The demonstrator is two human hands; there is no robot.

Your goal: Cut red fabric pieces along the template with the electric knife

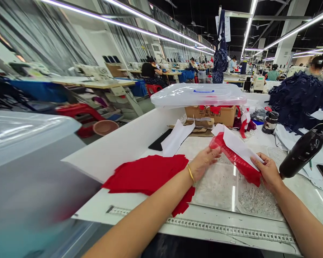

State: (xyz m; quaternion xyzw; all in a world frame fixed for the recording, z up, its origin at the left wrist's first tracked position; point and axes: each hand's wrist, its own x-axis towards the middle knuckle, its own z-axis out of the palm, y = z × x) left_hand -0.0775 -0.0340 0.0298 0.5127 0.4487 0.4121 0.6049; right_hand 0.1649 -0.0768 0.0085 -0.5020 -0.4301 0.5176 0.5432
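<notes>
My right hand pinches the right end of a white paper piece together with a thin red fabric piece. The paper lies over the fabric, which shows along its lower edge. At the fabric's left end, my left hand has its fingers closed on the red edge, slightly smeared by motion. Both pieces are held above a scuffed, clear-topped board. Left of the board is a stack of cut red fabric, partly covered by my left forearm.
A measuring tape runs along the table's front edge. Behind my hands stand a cardboard box and a clear plastic lid. To the right are a black bottle, a dark jar and a navy fabric heap.
</notes>
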